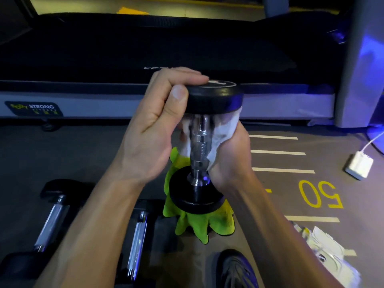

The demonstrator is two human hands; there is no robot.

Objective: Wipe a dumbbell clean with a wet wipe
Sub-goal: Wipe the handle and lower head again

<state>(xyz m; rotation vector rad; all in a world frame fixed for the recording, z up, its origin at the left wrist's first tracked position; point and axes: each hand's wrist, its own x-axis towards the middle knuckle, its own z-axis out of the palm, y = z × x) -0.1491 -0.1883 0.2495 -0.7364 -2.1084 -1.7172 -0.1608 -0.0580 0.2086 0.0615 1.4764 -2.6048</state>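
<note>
- The black-ended dumbbell with a knurled chrome handle (200, 146) stands upright, its lower end resting on a lime-green microfibre cloth (193, 223) on the gym floor.
- My left hand (153, 129) grips the top end, fingers curled over the rim, apparently to steady it.
- My right hand (228, 161) clenches a white wet wipe (220, 138) around the handle, mid-scrub.
- Two other dumbbells (52, 217) lie at left.

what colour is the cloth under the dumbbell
Bright lime green, seen in the head view: the cloth lies beneath the upright dumbbell.
</note>
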